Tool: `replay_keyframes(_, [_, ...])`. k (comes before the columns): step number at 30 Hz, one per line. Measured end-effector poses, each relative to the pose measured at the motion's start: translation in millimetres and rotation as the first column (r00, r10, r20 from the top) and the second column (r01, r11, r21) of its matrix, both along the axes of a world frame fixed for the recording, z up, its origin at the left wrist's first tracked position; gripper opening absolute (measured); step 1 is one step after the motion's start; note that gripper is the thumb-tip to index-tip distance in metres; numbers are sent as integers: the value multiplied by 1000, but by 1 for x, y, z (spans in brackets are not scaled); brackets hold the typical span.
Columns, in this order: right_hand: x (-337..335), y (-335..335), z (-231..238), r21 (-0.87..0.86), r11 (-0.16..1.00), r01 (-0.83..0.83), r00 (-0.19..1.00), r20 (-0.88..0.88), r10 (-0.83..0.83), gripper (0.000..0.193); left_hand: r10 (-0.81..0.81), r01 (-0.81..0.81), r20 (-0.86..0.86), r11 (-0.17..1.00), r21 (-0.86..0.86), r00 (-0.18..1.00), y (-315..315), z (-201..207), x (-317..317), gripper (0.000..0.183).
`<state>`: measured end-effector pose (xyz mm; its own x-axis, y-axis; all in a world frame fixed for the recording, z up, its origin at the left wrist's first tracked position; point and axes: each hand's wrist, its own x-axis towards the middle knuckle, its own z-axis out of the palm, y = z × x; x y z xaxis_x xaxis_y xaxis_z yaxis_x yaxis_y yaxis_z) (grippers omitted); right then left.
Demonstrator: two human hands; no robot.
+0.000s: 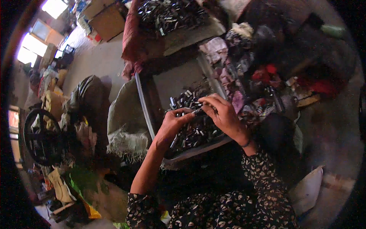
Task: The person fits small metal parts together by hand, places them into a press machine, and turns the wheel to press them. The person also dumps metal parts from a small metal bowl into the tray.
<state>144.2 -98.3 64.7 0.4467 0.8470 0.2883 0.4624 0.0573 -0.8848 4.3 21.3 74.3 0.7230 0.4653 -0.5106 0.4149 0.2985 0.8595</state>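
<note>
My left hand (176,121) and my right hand (219,113) come together over a shallow metal-rimmed tray (143,103). Small dark and shiny metal pieces (187,137) lie heaped in the tray's near part, under and around my hands. Both hands are closed, thumbs and fingertips pinched close to each other. Between them is something small with a light glint, mostly hidden by the fingers; its kind is too small to make out.
Beyond the tray, a second heap of small metal pieces (171,17) lies on sacking. A frayed pale sack (127,118) hangs at the tray's left side. Crumpled pink and white cloth (225,72) lines its right. Farther left stands a dark spoked wheel (42,136).
</note>
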Motion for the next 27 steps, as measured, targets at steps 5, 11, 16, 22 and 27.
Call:
replay_keyframes(5, [44, -74, 58, 295, 830, 473, 754, 352, -554, 21, -113, 117, -33, 974, 192, 993, -12, 10, 23, 22])
replay_keyframes(11, [115, -159, 94, 649, 374, 662, 177, 349, -920, 30, -281, 278, -19, 931, 237, 959, -30, 8, 70, 27])
replay_keyframes(16, [165, -173, 114, 786, 177, 592, 91, 153, -984, 35, -333, 305, 16, 882, 358, 943, -32, 6, 112, 32])
replay_keyframes(22, [229, -168, 107, 614, 167, 771, 31, 226, -974, 64, -156, 124, 115, 961, 245, 981, -22, 1, 150, 27])
replay_keyframes(27, [247, -177, 104, 592, 219, 775, 55, 283, -958, 56, -60, 35, 148, 985, 169, 987, -5, -11, 167, 24])
